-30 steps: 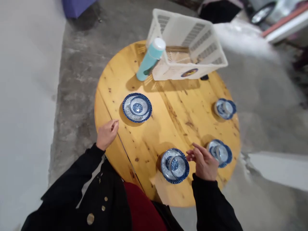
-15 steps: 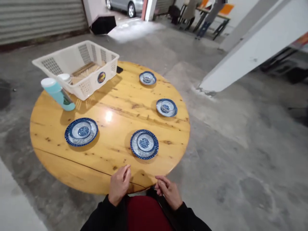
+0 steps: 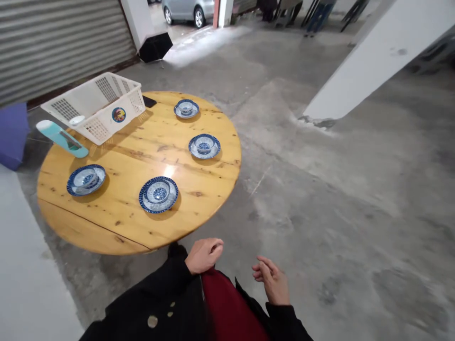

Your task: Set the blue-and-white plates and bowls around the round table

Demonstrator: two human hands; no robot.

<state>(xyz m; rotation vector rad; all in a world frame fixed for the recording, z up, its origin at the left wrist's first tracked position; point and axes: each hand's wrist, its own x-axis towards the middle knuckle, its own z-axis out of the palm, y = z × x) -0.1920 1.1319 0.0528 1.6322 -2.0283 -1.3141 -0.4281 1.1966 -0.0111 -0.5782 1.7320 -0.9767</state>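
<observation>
My left hand (image 3: 204,255) hangs just off the near edge of the round wooden table (image 3: 199,182), its fingers curled into a loose fist with nothing in them. My right hand (image 3: 272,279) floats over the concrete floor, fingers loosely bent and apart, holding nothing. On the table sit several blue-and-white plates, each with a small bowl on it: the nearest plate (image 3: 158,194), one at the left (image 3: 86,179), one at the right (image 3: 204,145) and one at the far side (image 3: 186,108).
A white plastic basket (image 3: 93,107) stands at the back of the table, with a teal bottle (image 3: 61,138) leaning beside it and a dark phone (image 3: 149,101) behind. A white pillar (image 3: 359,71), a roller shutter (image 3: 57,42) and a parked car (image 3: 186,9) surround the floor.
The view has swung right and away from the table. Both hands have come off the table's edge and now hang beside it, over my lap and the floor.
</observation>
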